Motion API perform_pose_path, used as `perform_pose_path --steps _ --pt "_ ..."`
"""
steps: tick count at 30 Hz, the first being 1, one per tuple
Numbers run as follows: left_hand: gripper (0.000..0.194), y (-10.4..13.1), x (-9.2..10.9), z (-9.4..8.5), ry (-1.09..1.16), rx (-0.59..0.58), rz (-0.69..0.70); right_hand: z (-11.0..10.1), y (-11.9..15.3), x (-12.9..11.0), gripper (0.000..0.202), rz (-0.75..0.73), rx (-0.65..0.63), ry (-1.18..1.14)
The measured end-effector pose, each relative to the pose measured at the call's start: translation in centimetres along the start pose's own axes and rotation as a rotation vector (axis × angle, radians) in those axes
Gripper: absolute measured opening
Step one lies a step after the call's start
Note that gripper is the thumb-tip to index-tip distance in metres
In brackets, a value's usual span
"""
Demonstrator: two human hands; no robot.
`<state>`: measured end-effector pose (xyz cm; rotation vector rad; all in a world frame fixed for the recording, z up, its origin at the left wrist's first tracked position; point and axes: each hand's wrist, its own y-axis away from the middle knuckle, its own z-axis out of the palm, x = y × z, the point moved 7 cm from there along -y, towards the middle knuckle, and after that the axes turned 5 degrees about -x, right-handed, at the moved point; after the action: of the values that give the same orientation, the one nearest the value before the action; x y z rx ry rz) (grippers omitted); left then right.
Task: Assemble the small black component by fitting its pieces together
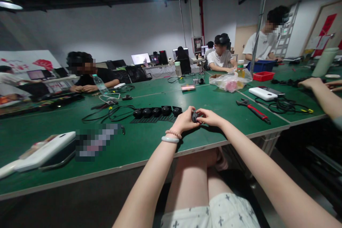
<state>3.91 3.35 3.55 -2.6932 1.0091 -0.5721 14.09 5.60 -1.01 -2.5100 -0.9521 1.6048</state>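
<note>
Close to the front edge of the green table [165, 142], my left hand [185, 119] and my right hand [210, 117] meet around a small black round part [194, 115]. The fingers of both hands are closed on it, and they cover much of it. Just left of my left hand, several black rounded parts [156, 112] stand in a row. Thin black strips [145, 119] lie in front of that row. What the round part is I cannot make out.
An adjustable wrench [253, 110] with red handle and a white power bank [263, 94] lie to the right. Black cables [112, 114] and a white device [50, 149] are at left. A plastic bag [229, 81], red tray [263, 76] and blue bin [260, 67] stand farther back. Other people sit around.
</note>
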Motion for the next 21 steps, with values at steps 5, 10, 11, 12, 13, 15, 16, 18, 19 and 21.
perform_pose_path --steps 5,10,11,12,13,15,16,18,19,21 --pt "0.056 0.1 0.3 -0.2 -0.019 0.014 -0.018 0.0 -0.1 0.1 0.029 0.021 0.012 -0.024" --pt "0.056 0.1 0.6 -0.3 -0.016 0.034 -0.003 0.1 -0.5 1.0 0.025 0.048 0.019 -0.028" --pt "0.056 0.1 0.6 -0.3 -0.016 0.041 0.006 0.1 -0.6 1.2 0.025 0.055 0.015 -0.025" --pt "0.055 0.1 0.7 -0.3 -0.017 0.046 0.018 0.1 -0.6 1.4 0.026 0.063 0.010 -0.018" --pt "0.055 0.1 0.8 -0.3 -0.019 0.050 0.028 0.1 -0.7 1.5 0.028 0.071 0.009 -0.008" --pt "0.055 0.2 1.0 -0.3 -0.025 0.052 0.038 0.0 -0.7 1.6 0.032 0.087 0.020 0.014" --pt "0.056 0.2 1.1 -0.3 -0.032 0.049 0.037 -0.1 -0.6 1.6 0.035 0.097 0.029 0.020" --pt "0.056 0.2 1.3 -0.3 -0.055 0.042 0.033 -0.2 -0.5 1.5 0.040 0.119 0.044 0.018" --pt "0.057 0.2 1.5 -0.3 -0.069 0.038 0.030 -0.2 -0.5 1.5 0.043 0.134 0.051 0.012" --pt "0.057 0.3 1.7 -0.4 -0.090 0.029 0.028 -0.3 -0.3 1.4 0.049 0.173 0.057 0.002"
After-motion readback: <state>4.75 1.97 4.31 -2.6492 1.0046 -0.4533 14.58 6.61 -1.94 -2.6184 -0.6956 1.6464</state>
